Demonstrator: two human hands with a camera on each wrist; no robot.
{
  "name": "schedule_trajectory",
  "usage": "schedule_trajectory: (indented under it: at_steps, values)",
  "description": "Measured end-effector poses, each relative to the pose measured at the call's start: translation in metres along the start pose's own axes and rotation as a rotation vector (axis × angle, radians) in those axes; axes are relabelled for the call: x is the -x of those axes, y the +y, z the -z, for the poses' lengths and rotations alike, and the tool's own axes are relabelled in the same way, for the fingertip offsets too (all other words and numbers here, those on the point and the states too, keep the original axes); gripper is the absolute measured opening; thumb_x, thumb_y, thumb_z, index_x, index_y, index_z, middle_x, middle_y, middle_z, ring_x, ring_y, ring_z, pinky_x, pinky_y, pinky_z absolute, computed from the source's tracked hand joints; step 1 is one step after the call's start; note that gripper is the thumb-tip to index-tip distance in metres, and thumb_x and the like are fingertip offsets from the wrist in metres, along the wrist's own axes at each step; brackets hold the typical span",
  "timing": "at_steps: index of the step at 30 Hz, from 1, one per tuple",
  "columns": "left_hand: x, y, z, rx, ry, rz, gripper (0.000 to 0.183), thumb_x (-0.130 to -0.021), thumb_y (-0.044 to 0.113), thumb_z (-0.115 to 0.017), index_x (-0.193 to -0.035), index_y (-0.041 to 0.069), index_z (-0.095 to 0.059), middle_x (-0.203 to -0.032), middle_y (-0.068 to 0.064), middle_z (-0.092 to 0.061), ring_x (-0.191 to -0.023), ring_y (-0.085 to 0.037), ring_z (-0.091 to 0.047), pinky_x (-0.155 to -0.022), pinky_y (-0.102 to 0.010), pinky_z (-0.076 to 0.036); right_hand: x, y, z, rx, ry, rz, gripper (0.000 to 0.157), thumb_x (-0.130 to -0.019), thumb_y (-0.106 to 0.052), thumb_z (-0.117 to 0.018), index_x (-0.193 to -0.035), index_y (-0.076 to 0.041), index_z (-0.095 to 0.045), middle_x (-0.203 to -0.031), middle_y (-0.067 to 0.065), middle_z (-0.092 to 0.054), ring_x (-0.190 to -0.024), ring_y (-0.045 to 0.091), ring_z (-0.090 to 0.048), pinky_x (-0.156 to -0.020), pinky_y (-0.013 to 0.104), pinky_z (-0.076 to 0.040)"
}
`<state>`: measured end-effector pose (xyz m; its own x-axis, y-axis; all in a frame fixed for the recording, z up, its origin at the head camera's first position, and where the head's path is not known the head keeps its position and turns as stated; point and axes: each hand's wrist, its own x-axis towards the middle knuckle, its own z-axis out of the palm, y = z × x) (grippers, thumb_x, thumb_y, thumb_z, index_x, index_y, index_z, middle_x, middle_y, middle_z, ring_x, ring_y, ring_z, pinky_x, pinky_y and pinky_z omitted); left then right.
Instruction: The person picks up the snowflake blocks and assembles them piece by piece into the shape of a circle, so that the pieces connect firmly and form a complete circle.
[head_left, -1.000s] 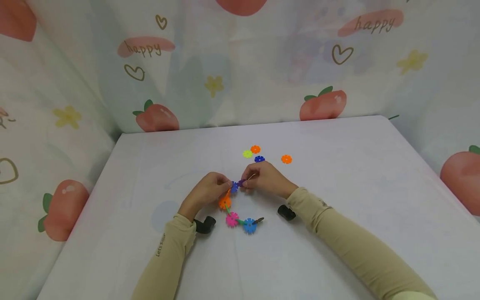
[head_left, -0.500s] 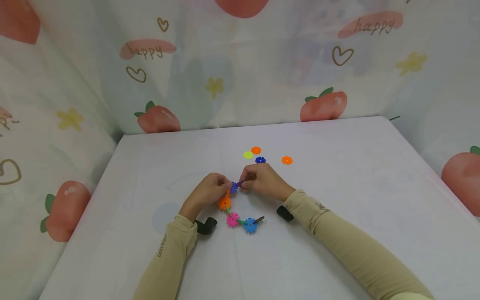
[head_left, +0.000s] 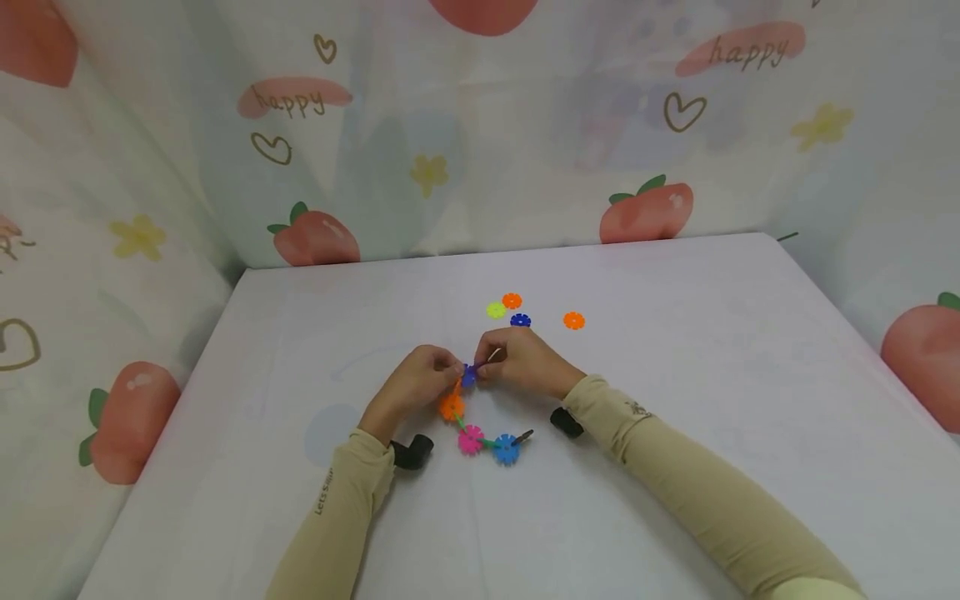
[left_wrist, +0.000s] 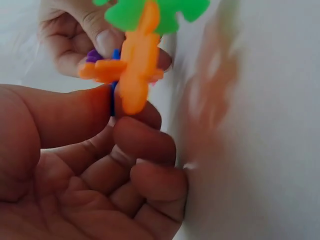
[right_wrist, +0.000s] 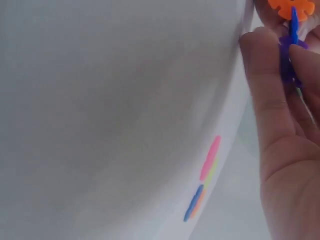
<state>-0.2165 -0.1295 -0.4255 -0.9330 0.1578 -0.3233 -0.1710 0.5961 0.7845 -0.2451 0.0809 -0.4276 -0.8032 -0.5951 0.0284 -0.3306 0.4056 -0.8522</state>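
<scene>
A chain of notched plastic snowflake discs curves below my hands in the head view. Its upper end is a blue disc (head_left: 469, 376), pinched between thumb and fingers of my left hand (head_left: 415, 383). My right hand (head_left: 529, 363) pinches a purple disc (right_wrist: 287, 64), which meets the blue disc's edge in the right wrist view and is mostly covered by fingers in the head view. Farther along the chain come orange (head_left: 452, 407), pink (head_left: 471, 439) and light blue (head_left: 506, 450) discs, joined by green discs (left_wrist: 160, 14) seen edge-on. A dark brown disc (head_left: 523, 437) ends it.
Beyond my right hand lie loose discs: yellow (head_left: 496, 310), orange (head_left: 512, 301), dark blue (head_left: 521, 320), with another orange disc (head_left: 573, 321) off to the right. Black wrist-camera parts (head_left: 413, 452) stick out beneath both wrists. A patterned curtain (head_left: 480, 150) borders the white table (head_left: 660, 333).
My right hand has shifted slightly left, bringing the purple disc closer in over the blue one. The chain's lower end has swung a little to the right. My left hand stays nearly still.
</scene>
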Motion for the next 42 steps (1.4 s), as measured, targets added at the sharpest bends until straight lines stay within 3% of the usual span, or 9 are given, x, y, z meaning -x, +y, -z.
schedule_trajectory:
  at_steps: [4, 8, 16, 22, 28, 35, 42]
  values:
    - [0.002, -0.001, 0.002, 0.001, -0.015, 0.011, 0.017, -0.107, 0.018, -0.066, -0.114, 0.005, -0.074, -0.103, -0.008, -0.07, -0.095, -0.025, -0.062, -0.089, -0.039, -0.052, -0.002, 0.002, 0.01, 0.057, -0.016, -0.012, 0.012, -0.096, 0.001, -0.076, -0.107, -0.004, -0.076, -0.105, 0.004, -0.075, -0.097, 0.021, -0.073, -0.091, 0.038, -0.059]
    - [0.004, -0.004, 0.007, -0.018, -0.04, 0.009, 0.014, -0.105, 0.018, -0.067, -0.113, 0.008, -0.074, -0.103, -0.007, -0.071, -0.096, -0.025, -0.063, -0.092, -0.042, -0.051, -0.004, 0.002, 0.026, 0.083, 0.021, -0.03, 0.018, -0.098, -0.003, -0.074, -0.115, 0.0, -0.074, -0.11, 0.007, -0.075, -0.097, 0.025, -0.071, -0.088, 0.039, -0.058]
    - [0.007, -0.011, 0.02, -0.032, -0.13, 0.003, 0.013, -0.104, 0.017, -0.07, -0.11, 0.005, -0.072, -0.089, -0.004, -0.075, -0.086, -0.021, -0.062, -0.079, -0.033, -0.047, -0.012, 0.008, 0.056, 0.142, 0.116, -0.092, 0.019, -0.103, -0.006, -0.067, -0.118, 0.004, -0.072, -0.115, 0.014, -0.073, -0.106, 0.032, -0.067, -0.091, 0.042, -0.057]
    - [0.011, -0.016, 0.028, -0.083, -0.167, -0.018, 0.013, -0.103, 0.017, -0.071, -0.107, 0.005, -0.074, -0.084, -0.001, -0.075, -0.083, -0.02, -0.057, -0.075, -0.032, -0.044, -0.02, 0.017, 0.071, 0.196, 0.136, -0.164, 0.02, -0.104, -0.006, -0.066, -0.121, 0.004, -0.071, -0.116, 0.016, -0.071, -0.108, 0.034, -0.064, -0.096, 0.045, -0.055]
    - [0.013, -0.018, 0.032, -0.103, -0.19, -0.029, 0.013, -0.104, 0.015, -0.07, -0.102, 0.003, -0.075, -0.079, -0.003, -0.076, -0.08, -0.019, -0.057, -0.075, -0.032, -0.045, -0.025, 0.028, 0.076, 0.264, 0.126, -0.241, 0.025, -0.105, -0.009, -0.067, -0.124, 0.006, -0.071, -0.116, 0.019, -0.069, -0.111, 0.035, -0.062, -0.1, 0.047, -0.053]
    - [0.012, -0.015, 0.031, -0.194, -0.154, -0.07, 0.023, -0.105, 0.024, -0.068, -0.118, 0.006, -0.075, -0.093, -0.004, -0.068, -0.085, -0.021, -0.061, -0.076, -0.034, -0.05, -0.032, 0.039, 0.072, 0.304, 0.084, -0.315, 0.027, -0.102, -0.014, -0.072, -0.122, 0.004, -0.071, -0.113, 0.018, -0.068, -0.109, 0.034, -0.06, -0.099, 0.045, -0.052]
    - [0.014, -0.008, 0.023, -0.219, -0.146, -0.076, 0.025, -0.1, 0.034, -0.075, -0.111, 0.012, -0.072, -0.093, -0.004, -0.067, -0.086, -0.02, -0.062, -0.078, -0.037, -0.051, -0.04, 0.043, 0.066, 0.379, 0.061, -0.308, 0.027, -0.099, -0.013, -0.077, -0.118, 0.004, -0.067, -0.109, 0.019, -0.064, -0.106, 0.035, -0.057, -0.096, 0.044, -0.051]
